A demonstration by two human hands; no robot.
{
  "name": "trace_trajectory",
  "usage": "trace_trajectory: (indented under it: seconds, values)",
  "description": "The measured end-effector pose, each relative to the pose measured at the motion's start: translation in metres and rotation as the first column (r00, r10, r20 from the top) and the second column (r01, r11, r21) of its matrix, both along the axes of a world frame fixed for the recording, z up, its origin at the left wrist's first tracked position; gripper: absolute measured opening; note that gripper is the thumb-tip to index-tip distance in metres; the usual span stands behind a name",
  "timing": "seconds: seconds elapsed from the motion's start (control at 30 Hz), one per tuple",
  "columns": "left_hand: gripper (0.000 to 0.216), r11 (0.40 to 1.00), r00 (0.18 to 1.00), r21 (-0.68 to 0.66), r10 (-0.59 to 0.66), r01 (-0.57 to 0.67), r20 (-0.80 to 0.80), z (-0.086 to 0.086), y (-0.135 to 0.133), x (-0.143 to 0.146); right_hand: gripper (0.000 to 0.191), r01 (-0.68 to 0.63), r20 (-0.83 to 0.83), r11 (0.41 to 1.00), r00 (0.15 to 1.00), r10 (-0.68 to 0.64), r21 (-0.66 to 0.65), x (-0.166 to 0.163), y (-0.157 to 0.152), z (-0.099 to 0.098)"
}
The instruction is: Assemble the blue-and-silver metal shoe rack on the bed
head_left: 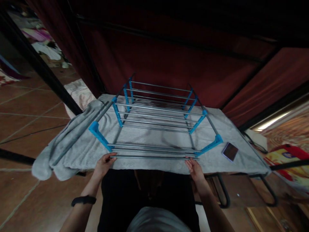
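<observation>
A rack of grey metal rods (156,111) with blue plastic connectors (102,138) lies across a grey blanket in front of me. Along its near side runs a thin loose-looking metal rod (149,157). My left hand (105,162) pinches this rod near its left end. Near the right end, my right hand (193,166) has its thumb and fingers around the same rod. Several more rods lie close behind it, between the two nearest blue connectors. Another long rod (77,141) rests on the blanket at the left.
The grey blanket (154,164) covers the surface under the rack. A phone-like dark rectangle (230,151) lies right of the rack. Dark red fabric (169,61) hangs behind. A dark metal post (45,61) slants at the left. A red and yellow bag (289,161) stands at the right.
</observation>
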State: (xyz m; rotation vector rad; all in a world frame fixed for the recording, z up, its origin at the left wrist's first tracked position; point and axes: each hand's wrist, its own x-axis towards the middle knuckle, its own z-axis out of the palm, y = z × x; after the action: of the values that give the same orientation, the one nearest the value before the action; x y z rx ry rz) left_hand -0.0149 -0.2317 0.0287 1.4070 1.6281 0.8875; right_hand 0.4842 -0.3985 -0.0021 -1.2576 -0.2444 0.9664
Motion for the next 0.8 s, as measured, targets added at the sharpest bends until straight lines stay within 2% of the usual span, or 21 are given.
trace_trajectory:
  seconds: [0.2,0.37,0.6,0.7,0.8]
  values:
    - [0.075,0.993,0.986,-0.076,0.095,-0.085,0.136,0.011,-0.001,0.002,0.019,-0.053,0.01,0.996,0.999,0.052,0.066,0.001,-0.003,0.002]
    - [0.071,0.988,0.978,-0.107,0.128,-0.111,0.162,0.013,0.005,-0.001,0.027,-0.042,-0.137,0.995,0.989,0.054,0.094,0.0,-0.001,0.011]
    - [0.069,0.98,0.982,-0.164,0.137,-0.116,0.127,0.009,0.016,-0.007,0.026,-0.186,-0.214,0.98,0.957,0.196,0.067,0.004,-0.012,0.013]
    - [0.067,0.978,0.987,-0.177,0.131,-0.112,0.097,0.011,0.018,-0.006,0.027,-0.274,-0.245,0.96,0.928,0.28,0.057,0.009,-0.027,0.011]
    - [0.069,0.976,0.991,-0.189,0.124,-0.113,0.047,0.016,0.017,-0.005,0.031,-0.305,-0.266,0.948,0.91,0.318,0.09,0.009,-0.035,0.014]
